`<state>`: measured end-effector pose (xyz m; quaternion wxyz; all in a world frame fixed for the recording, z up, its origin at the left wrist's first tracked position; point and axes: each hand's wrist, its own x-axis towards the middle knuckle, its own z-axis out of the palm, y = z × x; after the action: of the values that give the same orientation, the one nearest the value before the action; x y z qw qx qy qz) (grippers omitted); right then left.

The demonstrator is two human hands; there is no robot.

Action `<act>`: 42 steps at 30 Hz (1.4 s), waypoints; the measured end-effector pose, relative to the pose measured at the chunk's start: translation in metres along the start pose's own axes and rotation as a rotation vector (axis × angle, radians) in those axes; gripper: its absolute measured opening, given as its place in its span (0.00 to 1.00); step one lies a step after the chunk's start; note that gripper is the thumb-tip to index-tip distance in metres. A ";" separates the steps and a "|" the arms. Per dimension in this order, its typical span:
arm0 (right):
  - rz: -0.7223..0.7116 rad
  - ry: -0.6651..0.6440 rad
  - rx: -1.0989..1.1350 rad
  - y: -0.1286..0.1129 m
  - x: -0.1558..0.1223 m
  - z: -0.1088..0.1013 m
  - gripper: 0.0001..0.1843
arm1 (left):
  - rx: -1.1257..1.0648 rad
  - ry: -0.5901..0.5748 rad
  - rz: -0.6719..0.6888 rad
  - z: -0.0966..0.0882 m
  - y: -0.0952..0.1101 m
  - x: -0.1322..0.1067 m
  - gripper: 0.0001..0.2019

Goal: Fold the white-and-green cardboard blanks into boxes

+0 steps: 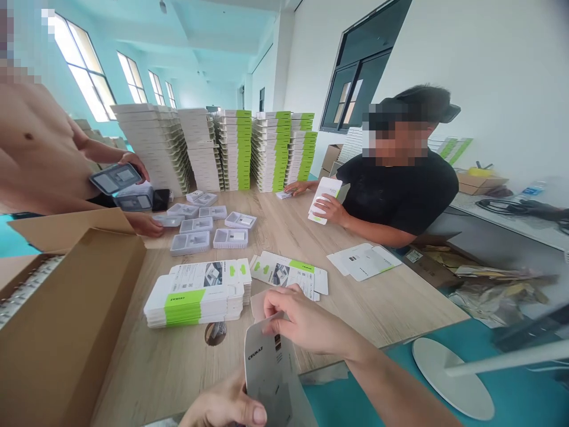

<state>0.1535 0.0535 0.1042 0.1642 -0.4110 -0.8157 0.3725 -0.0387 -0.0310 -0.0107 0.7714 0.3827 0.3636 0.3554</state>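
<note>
The fingers of the person's right hand (306, 320) were close together and pinched with the thumb on the top edge of a flat, pale grey printed cardboard box blank (271, 370) marked CEUKAZ. The thumb of the left hand (224, 406) pressed on the blank's lower part, with the other left fingers hidden behind it, so I cannot tell how they stood. The blank stood tilted between both hands, over the near edge of a long light wood-grain table (146, 379).

Just beyond the fingers lay an unfolded white-and-lime-green carton (288, 273), near a squared stack of white flat boxes with lime-green bands (195, 296). A round dark cable hole (216, 333) sat in the table just below that stack. Farther on were a loose group of shallow grey-and-white moulded trays (208, 232) and some white printed leaflets (364, 261).

To the left stood an open brown corrugated carton (75, 296). To the right, a round white stand base (451, 376) rested on a teal floor. Tall stacks of white-and-green flat boxes (267, 148) rose at the table's far end. A seated co-worker in a black T-shirt (400, 198) held a white box (324, 198), and a shirtless co-worker (40, 136) held a grey-and-white tray (116, 178)
</note>
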 end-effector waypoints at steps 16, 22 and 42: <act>-0.121 -0.075 -0.022 0.011 -0.003 -0.016 0.11 | 0.080 0.007 0.179 -0.003 -0.004 0.018 0.44; 0.001 0.293 0.504 0.036 -0.006 0.021 0.37 | -0.034 0.348 0.138 -0.001 0.021 0.009 0.36; 0.195 0.612 0.834 0.047 -0.002 0.108 0.37 | 0.548 0.787 0.309 0.005 0.005 0.020 0.18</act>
<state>0.1186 0.0188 -0.0029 0.5090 -0.4749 -0.4709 0.5419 -0.0262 -0.0138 -0.0098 0.3856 0.4574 0.6459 0.4742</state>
